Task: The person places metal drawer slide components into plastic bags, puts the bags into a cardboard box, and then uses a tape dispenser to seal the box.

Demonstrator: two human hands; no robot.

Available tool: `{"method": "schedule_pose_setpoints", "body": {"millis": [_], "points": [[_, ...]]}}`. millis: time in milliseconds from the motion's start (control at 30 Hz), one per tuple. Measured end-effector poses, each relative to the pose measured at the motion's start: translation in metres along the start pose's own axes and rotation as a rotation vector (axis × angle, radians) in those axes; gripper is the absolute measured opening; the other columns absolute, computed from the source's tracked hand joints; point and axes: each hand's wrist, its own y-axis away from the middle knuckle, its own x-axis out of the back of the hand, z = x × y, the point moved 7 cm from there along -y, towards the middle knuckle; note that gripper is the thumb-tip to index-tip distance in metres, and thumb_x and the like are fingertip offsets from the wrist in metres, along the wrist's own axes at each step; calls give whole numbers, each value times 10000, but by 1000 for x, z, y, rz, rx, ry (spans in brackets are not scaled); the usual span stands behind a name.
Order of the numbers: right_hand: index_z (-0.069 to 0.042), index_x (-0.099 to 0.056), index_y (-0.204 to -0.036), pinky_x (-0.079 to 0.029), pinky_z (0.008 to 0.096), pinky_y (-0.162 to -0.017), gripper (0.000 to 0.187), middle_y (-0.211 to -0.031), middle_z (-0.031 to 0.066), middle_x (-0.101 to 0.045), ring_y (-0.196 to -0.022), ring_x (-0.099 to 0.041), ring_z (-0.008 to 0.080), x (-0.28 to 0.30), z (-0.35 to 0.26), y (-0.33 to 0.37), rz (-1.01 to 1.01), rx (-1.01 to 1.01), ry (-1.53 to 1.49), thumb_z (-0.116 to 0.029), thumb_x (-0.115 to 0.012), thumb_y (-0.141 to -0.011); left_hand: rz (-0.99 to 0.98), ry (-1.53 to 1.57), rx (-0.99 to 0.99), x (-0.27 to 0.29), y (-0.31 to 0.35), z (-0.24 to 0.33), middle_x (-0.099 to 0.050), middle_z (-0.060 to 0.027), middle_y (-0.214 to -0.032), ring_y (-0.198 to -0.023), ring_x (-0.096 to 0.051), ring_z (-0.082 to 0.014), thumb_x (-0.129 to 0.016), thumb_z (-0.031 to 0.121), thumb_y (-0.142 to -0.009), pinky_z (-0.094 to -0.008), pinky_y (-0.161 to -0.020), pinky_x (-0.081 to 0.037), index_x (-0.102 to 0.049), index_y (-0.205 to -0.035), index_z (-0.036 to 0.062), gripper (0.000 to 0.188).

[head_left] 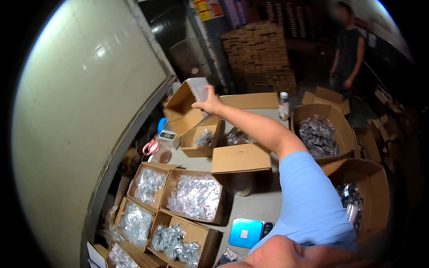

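My right hand (208, 102) reaches out to the far left, its fingers closed on the edge of a tilted cardboard box (181, 105). A pale, whitish side or lining (197, 88) shows on that box beside my fingers. Just below it sits a smaller open box (199, 149) with a few small silvery packets (204, 138) inside. Nearer to me, under my forearm, stands a brown carton (241, 160) with its top facing up. I do not see my left hand in the view.
Open boxes of clear and silvery packets (194, 196) line the table's left side. A blue phone-shaped device (246, 233) lies near me. Beyond stand a small scale (168, 139), pink-handled scissors (151, 147) and a bottle (283, 106). Large cartons (348, 134) flank the right; a person (348, 53) stands behind.
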Motion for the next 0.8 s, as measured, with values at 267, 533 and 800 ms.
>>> {"method": "schedule_pose_setpoints", "body": {"millis": [267,533,800], "points": [[-190,-206,-1343,-417,400,-835,817,-1236,113,-372,-1096,-423,231,43,-68,242,-814,-158,-502,-419,-694,-729,-72,92,-63,1,11,13,-584,-39,-966,-857,-546,-150,-536,403,-876,-297,-708,-472,-500,-1161,89,426],[-67,-336,-1349,-262,382,-1042,631,-1307,178,-408,-1245,-349,280,71,24,420,-873,-172,-32,-447,-517,-880,-108,330,-52,-4,20,-5,-586,-41,-967,-859,-554,-162,-525,451,-868,-311,-689,-482,-500,-1162,106,454],[-94,-542,-1190,-327,456,-995,579,-1240,177,-417,-1173,-374,370,209,83,532,-132,-177,558,-496,-606,-778,-48,455,-110,-18,-36,-19,-589,-47,-938,-791,-587,-213,-461,580,-829,-338,-520,-482,-472,-1189,177,541]]}}
